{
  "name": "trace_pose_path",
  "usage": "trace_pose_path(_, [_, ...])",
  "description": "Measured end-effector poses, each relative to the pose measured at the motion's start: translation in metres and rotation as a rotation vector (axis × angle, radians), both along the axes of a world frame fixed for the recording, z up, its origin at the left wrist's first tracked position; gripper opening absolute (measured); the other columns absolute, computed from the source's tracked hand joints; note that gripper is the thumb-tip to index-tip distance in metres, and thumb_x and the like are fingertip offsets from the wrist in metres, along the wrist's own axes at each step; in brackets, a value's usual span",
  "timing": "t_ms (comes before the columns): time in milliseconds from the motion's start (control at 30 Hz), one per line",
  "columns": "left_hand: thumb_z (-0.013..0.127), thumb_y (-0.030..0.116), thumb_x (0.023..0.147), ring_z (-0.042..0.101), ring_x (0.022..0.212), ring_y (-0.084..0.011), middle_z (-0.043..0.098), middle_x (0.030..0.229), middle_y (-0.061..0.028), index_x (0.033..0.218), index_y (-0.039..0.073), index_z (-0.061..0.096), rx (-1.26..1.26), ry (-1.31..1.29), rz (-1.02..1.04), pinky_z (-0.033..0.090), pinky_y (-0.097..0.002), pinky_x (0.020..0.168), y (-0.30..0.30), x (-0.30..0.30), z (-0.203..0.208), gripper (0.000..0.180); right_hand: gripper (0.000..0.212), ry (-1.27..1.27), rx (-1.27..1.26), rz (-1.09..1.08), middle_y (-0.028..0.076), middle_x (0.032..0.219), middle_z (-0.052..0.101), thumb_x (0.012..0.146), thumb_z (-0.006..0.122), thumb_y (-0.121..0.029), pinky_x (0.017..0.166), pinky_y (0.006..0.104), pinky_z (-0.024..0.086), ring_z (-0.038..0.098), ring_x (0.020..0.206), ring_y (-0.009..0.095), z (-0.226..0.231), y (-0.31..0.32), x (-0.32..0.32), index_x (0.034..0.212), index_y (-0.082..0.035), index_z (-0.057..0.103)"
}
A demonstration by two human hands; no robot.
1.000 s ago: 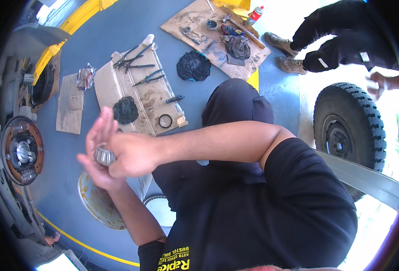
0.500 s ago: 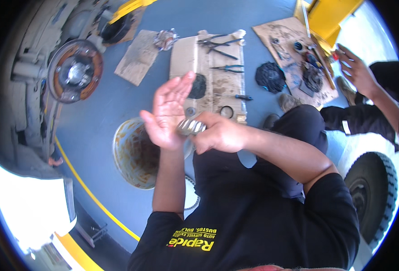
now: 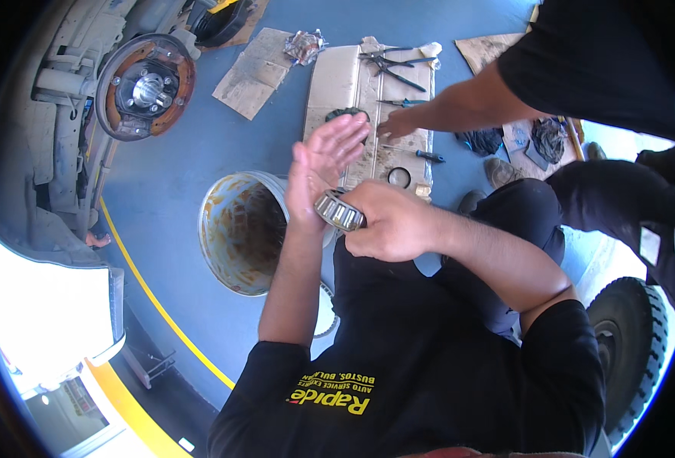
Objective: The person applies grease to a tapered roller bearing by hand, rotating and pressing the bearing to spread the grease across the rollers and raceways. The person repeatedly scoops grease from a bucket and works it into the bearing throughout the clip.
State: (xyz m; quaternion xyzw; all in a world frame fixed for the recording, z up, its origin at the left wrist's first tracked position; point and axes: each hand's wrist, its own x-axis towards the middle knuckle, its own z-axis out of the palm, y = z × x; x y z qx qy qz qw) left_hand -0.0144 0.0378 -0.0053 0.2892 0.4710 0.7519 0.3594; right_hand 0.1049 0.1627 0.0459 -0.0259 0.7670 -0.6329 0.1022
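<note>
My right hand [image 3: 393,221] grips a metal tapered roller bearing [image 3: 340,211], its rollers showing along the side facing me. The bearing's edge meets the palm of my left hand [image 3: 324,172], which is held up flat with its fingers stretched out. Whether grease lies on that palm I cannot make out. Left of and below my hands stands a pail [image 3: 242,237] smeared inside with brown grease. Beyond my hands, a sheet of cardboard [image 3: 334,76] lies on the floor, with pliers [image 3: 395,69], a screwdriver [image 3: 430,156] and a black ring [image 3: 399,178] on it.
A co-worker's arm [image 3: 460,107] reaches in from the right over the cardboard. At the upper left is a wheel hub with brake shoes [image 3: 148,90]. A tyre [image 3: 628,351] stands at the lower right. Dark rags [image 3: 547,141] lie near the co-worker's legs.
The co-worker has leaned in and now reaches across the cardboard. My right hand has turned the bearing, so more of its rollers show against my left palm. The view has shifted slightly.
</note>
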Motion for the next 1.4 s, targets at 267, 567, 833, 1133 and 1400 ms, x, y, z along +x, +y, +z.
trace_pose_path(267, [0.017,0.084,0.098,0.041,0.147,-0.0522,0.043,0.156,-0.0373,0.156,-0.005,0.036,0.258,0.038,-0.008,0.029,-0.0581,0.123,-0.001,-0.004,0.017,0.108,0.023,-0.09,-0.457,-0.027,0.012,0.077,0.072,0.081,0.065,-0.017,0.072,0.036,0.056,0.071,0.074,0.02,-0.023,-0.005,0.0,0.092,0.003,0.07])
trace_pose_path(567, [0.017,0.093,0.09,0.046,0.145,-0.0464,0.049,0.15,-0.0381,0.153,-0.006,0.037,0.288,0.078,0.117,0.03,-0.0531,0.124,0.005,0.007,0.025,0.119,0.016,-0.242,-0.742,0.112,0.004,0.074,0.06,0.08,0.07,-0.013,0.063,0.0299,0.049,0.061,0.071,0.012,-0.007,0.015,-0.008,0.086,-0.002,0.061])
trace_pose_path(833, [0.017,0.084,0.098,0.044,0.144,-0.0526,0.046,0.153,-0.0379,0.149,-0.007,0.045,0.145,0.023,0.067,0.033,-0.0584,0.122,0.011,-0.018,0.002,0.107,0.022,0.375,0.492,0.058,0.015,0.07,0.068,0.074,0.07,-0.02,0.065,0.0462,0.059,0.072,0.069,0.037,0.027,-0.005,0.014,0.08,0.0,0.064])
trace_pose_path(1133, [0.037,0.071,0.103,0.052,0.139,-0.0482,0.051,0.151,-0.0338,0.15,-0.006,0.045,0.264,0.04,-0.104,0.041,-0.0558,0.118,-0.017,-0.02,0.0,0.09,0.025,0.659,1.005,-0.29,0.005,0.07,0.063,0.064,0.078,-0.025,0.057,0.0393,0.056,0.067,0.061,0.026,0.013,0.0,0.017,0.077,-0.01,0.063])
trace_pose_path(1400, [0.09,0.034,0.079,0.057,0.136,-0.0439,0.053,0.146,-0.037,0.148,-0.008,0.047,0.204,-0.066,-0.206,0.044,-0.0539,0.117,-0.017,-0.002,0.008,0.092,0.02,0.622,0.965,-0.331,0.007,0.069,0.065,0.068,0.074,-0.021,0.058,0.0405,0.058,0.07,0.064,0.027,0.015,0.002,0.014,0.077,-0.008,0.063])
